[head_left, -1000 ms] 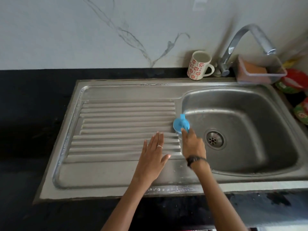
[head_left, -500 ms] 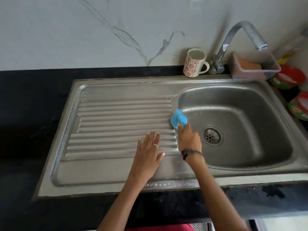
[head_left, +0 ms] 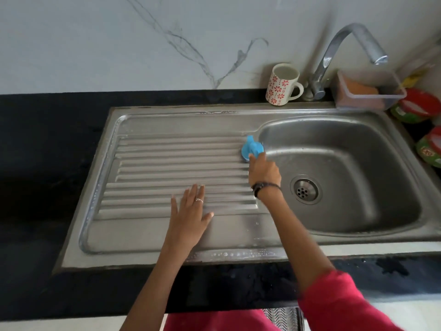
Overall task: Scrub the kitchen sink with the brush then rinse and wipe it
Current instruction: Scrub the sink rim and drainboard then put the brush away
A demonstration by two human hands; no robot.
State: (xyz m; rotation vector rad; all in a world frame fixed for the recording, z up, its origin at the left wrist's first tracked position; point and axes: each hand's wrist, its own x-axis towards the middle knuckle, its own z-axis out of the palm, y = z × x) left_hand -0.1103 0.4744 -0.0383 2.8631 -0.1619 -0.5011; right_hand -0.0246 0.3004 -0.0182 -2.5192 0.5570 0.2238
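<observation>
The left hand (head_left: 191, 212) lies flat, fingers spread, on the ribbed draining board of the stainless steel sink (head_left: 152, 237). At its 1 o'clock the right hand (head_left: 263, 173) grips the round blue plastic brush (head_left: 251, 149), pressed on the board's edge beside the basin. A red-flowered white mug (head_left: 281, 86) stands at 12 o'clock, beside the chrome tap (head_left: 334, 46).

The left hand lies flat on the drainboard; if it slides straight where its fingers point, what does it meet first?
Only more drainboard ridges lie ahead of the left hand; then probably the sink's raised back rim. The way looks free.
</observation>
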